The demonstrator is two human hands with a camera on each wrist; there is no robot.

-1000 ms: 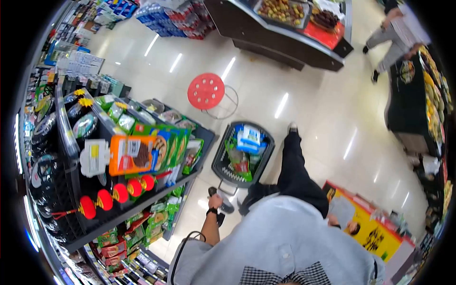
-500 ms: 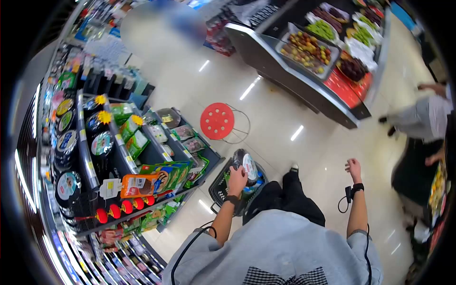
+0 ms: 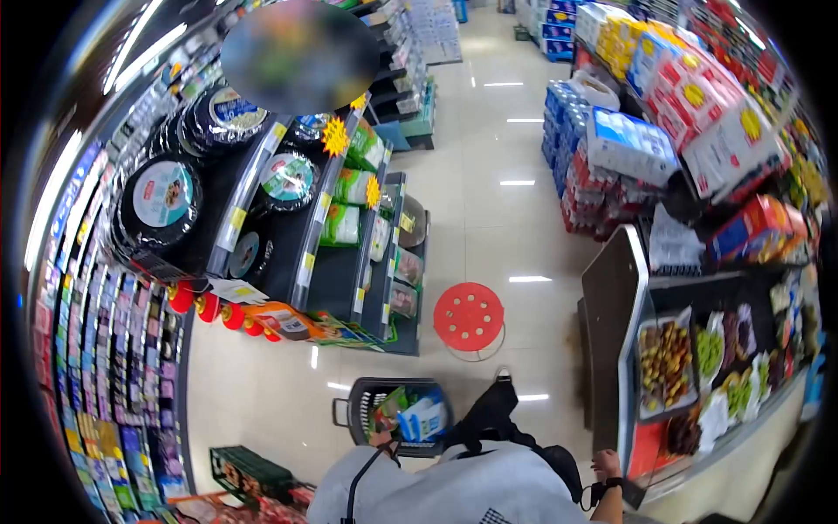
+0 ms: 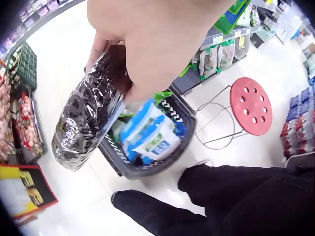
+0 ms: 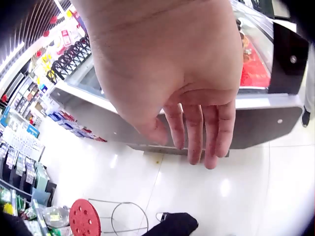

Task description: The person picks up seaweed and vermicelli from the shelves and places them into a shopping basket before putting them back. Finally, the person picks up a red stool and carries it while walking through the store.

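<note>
The left hand grips a black, clear-wrapped package, fingers and thumb around it, held above the near part of the black basket on the floor. The right hand hangs open and empty. Half a second ago the package covered the basket's blue-and-white packs; now they show in the head view.

In the head view, a shelf stands left and a bench right, with the stool on the floor between them. Nearer, left of the stool and apart from it, is the basket, with packs in it. A tray of fruit lies on the bench; stacked bottles stand behind. A crate is front left.
</note>
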